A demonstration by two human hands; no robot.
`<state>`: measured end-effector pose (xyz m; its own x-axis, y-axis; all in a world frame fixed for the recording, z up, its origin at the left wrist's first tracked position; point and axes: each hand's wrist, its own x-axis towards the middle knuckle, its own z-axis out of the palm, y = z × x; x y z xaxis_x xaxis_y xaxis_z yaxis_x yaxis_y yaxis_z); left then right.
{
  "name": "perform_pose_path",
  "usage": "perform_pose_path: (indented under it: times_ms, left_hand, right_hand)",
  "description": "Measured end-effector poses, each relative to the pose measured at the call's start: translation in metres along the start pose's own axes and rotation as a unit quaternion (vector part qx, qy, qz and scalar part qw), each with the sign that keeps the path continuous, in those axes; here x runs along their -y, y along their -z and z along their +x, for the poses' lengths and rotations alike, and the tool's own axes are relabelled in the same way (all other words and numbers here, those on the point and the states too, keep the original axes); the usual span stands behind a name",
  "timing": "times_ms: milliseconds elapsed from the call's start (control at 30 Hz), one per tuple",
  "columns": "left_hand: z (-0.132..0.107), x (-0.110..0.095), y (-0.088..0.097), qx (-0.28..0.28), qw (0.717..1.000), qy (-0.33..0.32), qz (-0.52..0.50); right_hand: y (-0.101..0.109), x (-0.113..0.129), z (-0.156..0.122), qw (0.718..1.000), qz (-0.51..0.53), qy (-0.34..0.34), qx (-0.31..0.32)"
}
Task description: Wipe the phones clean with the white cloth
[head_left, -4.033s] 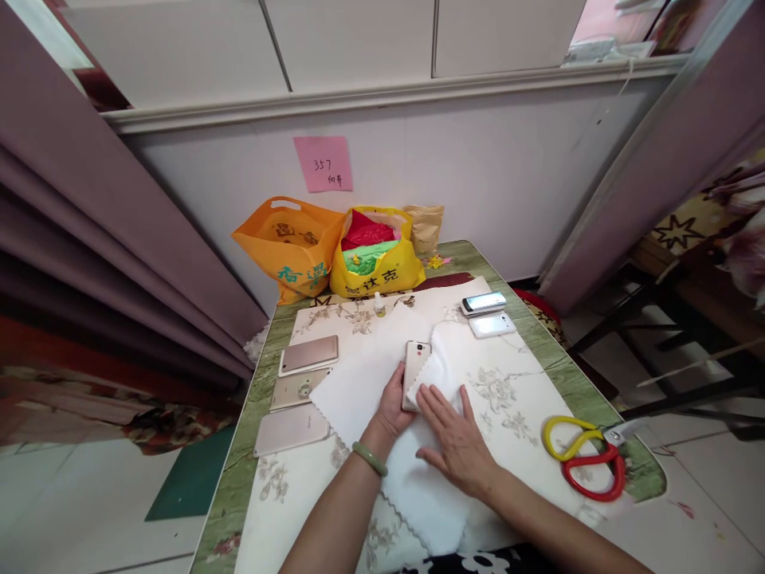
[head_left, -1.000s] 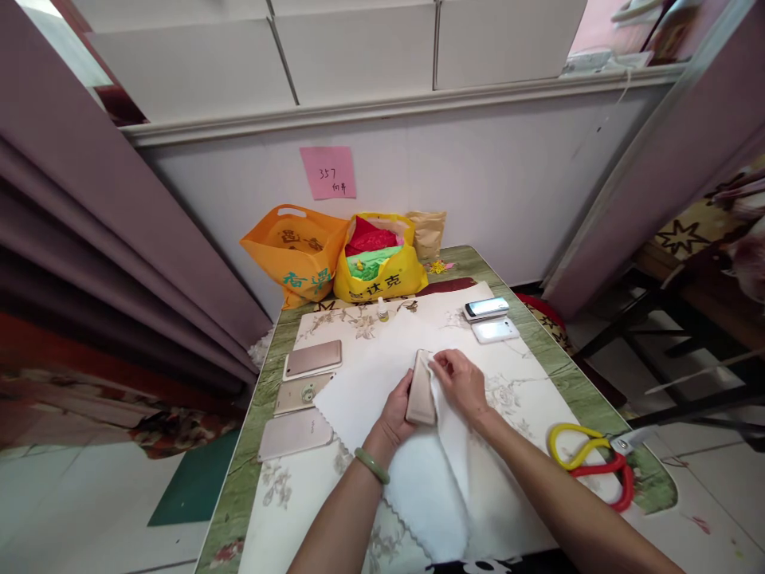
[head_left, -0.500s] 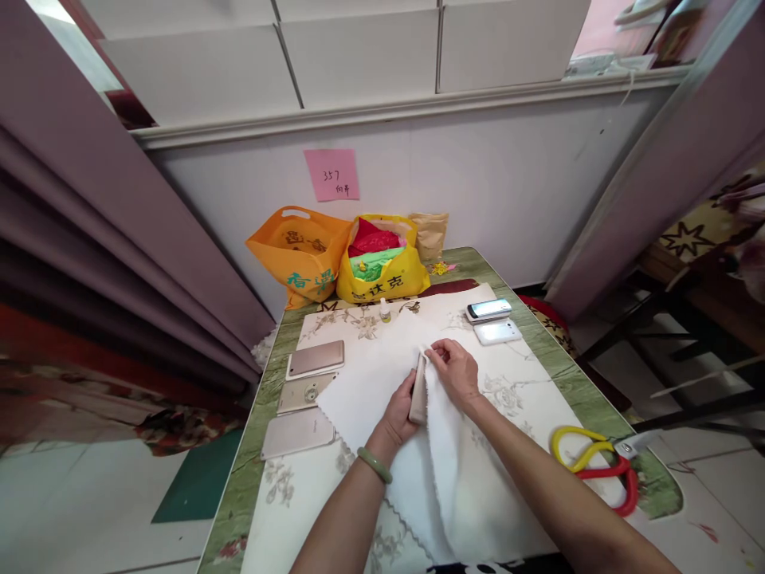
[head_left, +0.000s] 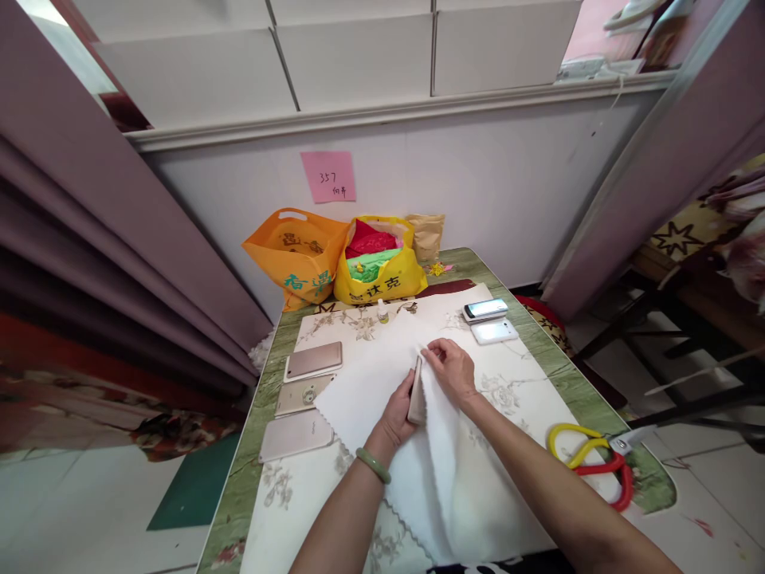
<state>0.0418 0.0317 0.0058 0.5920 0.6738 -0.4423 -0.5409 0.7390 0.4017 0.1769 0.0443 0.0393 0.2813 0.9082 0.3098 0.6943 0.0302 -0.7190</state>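
Note:
My left hand (head_left: 399, 414) is closed around a phone (head_left: 417, 399), which stands on its long edge with a beige side showing. Pinched in the fingers of my right hand (head_left: 453, 368) is the edge of a white cloth (head_left: 441, 446) with a zigzag border, raised against the phone's right side. The rest of the cloth lies flat beneath both hands. Part of the phone is hidden by the cloth and my left fingers.
Several phones (head_left: 297, 435) lie at the left, and two more (head_left: 485, 309) at the back right. Scissors (head_left: 618, 446) with yellow and red handles overhang the right edge. An orange bag (head_left: 299, 255), a yellow bag (head_left: 382, 275) and a small bottle (head_left: 382, 312) stand at the back.
The cloth edge in my right hand now covers more of the phone's right side. My left hand keeps its hold, and the view has shifted slightly.

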Motion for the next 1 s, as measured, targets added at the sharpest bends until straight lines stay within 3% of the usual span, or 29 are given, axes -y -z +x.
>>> perform_pose_path:
  times_ms: [100, 267, 333, 433, 600, 700, 867, 1000]
  left_hand:
    - [-0.001, 0.001, 0.003, 0.008, 1.000, 0.002, -0.001]
    - [0.004, 0.001, 0.006, 0.007, 1.000, -0.008, -0.020]
    - [0.006, 0.000, 0.005, 0.010, 1.000, -0.005, -0.020]
    - [0.007, -0.001, 0.003, 0.017, 0.999, 0.007, -0.027]
    - [0.005, 0.001, 0.004, -0.016, 0.999, -0.021, -0.036]
    - [0.005, 0.002, 0.008, -0.013, 0.999, -0.015, -0.036]
    - [0.006, 0.001, 0.009, 0.011, 1.000, -0.005, -0.023]
    - [0.008, 0.000, 0.008, 0.017, 1.000, -0.004, -0.019]
  right_hand:
    - [-0.001, 0.001, -0.003, 1.000, 0.001, 0.000, -0.010]
    - [0.002, -0.003, -0.071, 0.987, 0.009, 0.139, 0.082]
    - [0.004, -0.006, -0.083, 0.982, 0.013, 0.158, 0.106]
    - [0.004, -0.009, -0.063, 0.988, -0.001, 0.126, 0.088]
    - [-0.001, -0.005, -0.008, 1.000, -0.019, 0.005, 0.008]
    - [-0.003, -0.001, -0.022, 0.999, -0.025, 0.035, 0.009]
    - [0.005, -0.004, -0.079, 0.983, 0.001, 0.146, 0.108]
    - [0.008, -0.009, -0.068, 0.986, -0.011, 0.128, 0.105]
